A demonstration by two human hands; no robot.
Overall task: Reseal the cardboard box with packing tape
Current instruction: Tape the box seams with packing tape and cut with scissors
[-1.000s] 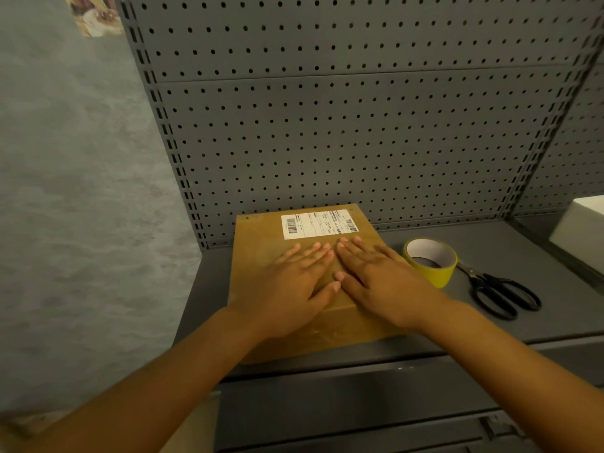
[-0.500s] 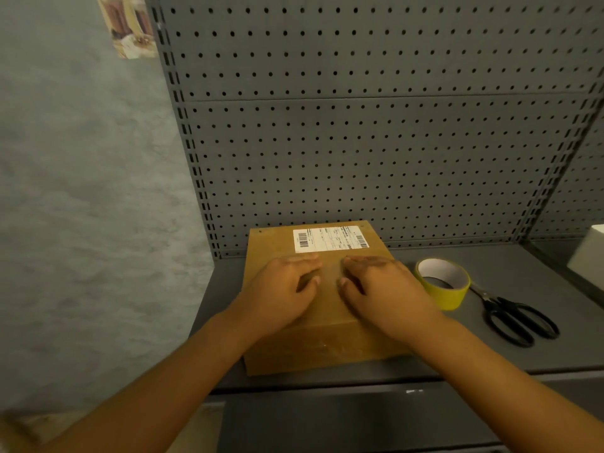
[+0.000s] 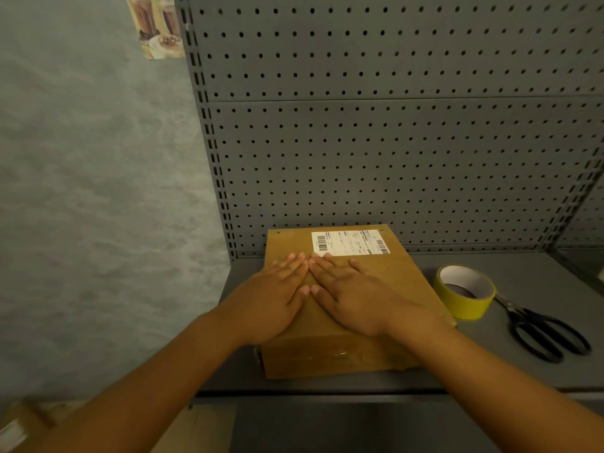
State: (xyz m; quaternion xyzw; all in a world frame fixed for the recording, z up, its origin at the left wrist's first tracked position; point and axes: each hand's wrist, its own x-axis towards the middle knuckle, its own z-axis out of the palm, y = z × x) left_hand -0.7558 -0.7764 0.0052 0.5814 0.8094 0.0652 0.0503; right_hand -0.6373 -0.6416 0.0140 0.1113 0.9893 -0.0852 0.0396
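A brown cardboard box lies flat on the grey shelf, with a white shipping label near its far edge. My left hand and my right hand lie side by side on the box's top, fingers straight, fingertips meeting at the middle seam. Clear tape shows on the box's front face. A yellow roll of packing tape stands on the shelf just right of the box.
Black scissors lie right of the tape roll. A grey pegboard rises behind the shelf. A blue-grey wall is on the left, with a small picture at the top.
Half a second ago my fingers were curled on the box top; now both hands lie flat again with fingers straight. The view has shifted slightly.
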